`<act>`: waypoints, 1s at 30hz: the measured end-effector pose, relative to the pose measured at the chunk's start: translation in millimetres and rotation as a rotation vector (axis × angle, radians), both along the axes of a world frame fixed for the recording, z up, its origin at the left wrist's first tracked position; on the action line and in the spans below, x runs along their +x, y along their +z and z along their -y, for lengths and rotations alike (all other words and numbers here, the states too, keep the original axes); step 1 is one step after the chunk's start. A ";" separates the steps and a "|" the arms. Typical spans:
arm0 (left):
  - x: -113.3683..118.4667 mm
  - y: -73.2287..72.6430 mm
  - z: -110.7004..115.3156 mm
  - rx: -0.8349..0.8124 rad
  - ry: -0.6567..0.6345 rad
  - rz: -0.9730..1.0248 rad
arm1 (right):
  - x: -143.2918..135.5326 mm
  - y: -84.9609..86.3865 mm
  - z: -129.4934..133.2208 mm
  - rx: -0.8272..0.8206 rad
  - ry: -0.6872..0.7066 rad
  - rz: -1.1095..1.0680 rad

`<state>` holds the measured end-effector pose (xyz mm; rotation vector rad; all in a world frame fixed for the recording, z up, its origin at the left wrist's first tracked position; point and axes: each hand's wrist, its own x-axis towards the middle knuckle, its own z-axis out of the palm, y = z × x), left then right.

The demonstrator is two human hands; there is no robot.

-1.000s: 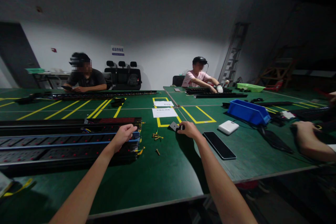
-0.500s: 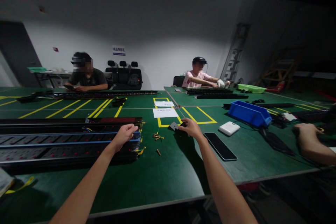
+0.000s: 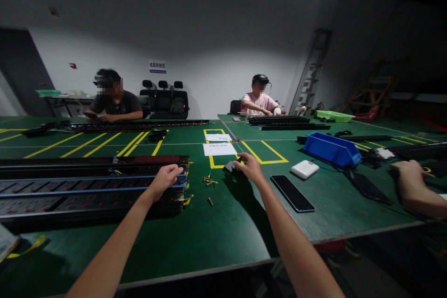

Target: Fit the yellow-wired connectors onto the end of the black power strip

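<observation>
My left hand (image 3: 165,180) is closed over the right end of the long black-and-blue strips (image 3: 87,186); what its fingers pinch, if anything, is too small to tell. Thumb and fingers of my right hand (image 3: 248,165) are closed on a small grey metal plate (image 3: 229,166), just in front of a white paper label (image 3: 220,149). Between my hands, several small screws (image 3: 210,201) and yellow-tipped wires (image 3: 209,180) lie on the green table (image 3: 209,242).
A black phone (image 3: 292,193), a white case (image 3: 305,169) and a blue bin (image 3: 331,150) stand to the right. Another person's hand (image 3: 412,181) is at the far right. Two people sit across the table, and a green tray (image 3: 334,116) lies at the back.
My right hand has shifted slightly left and up at the grey plate, its fingers moving over it. My left hand stays put. The person in pink has drawn their arms in.
</observation>
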<state>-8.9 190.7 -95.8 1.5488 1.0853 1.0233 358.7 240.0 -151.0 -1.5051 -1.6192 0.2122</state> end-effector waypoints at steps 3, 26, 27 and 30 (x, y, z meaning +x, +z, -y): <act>-0.3 0.0 0.0 -0.001 -0.005 -0.002 | -2.7 -3.4 -1.6 -0.002 0.028 -0.066; 1.0 1.9 2.5 0.002 0.006 0.005 | 7.3 -16.5 -9.9 -0.060 -0.053 -0.071; 1.1 1.8 2.5 0.001 0.004 0.005 | 9.5 -14.6 -9.6 -0.068 -0.090 -0.057; 1.1 1.6 2.2 0.002 0.004 0.005 | 15.9 -11.3 -7.2 -0.133 -0.140 0.023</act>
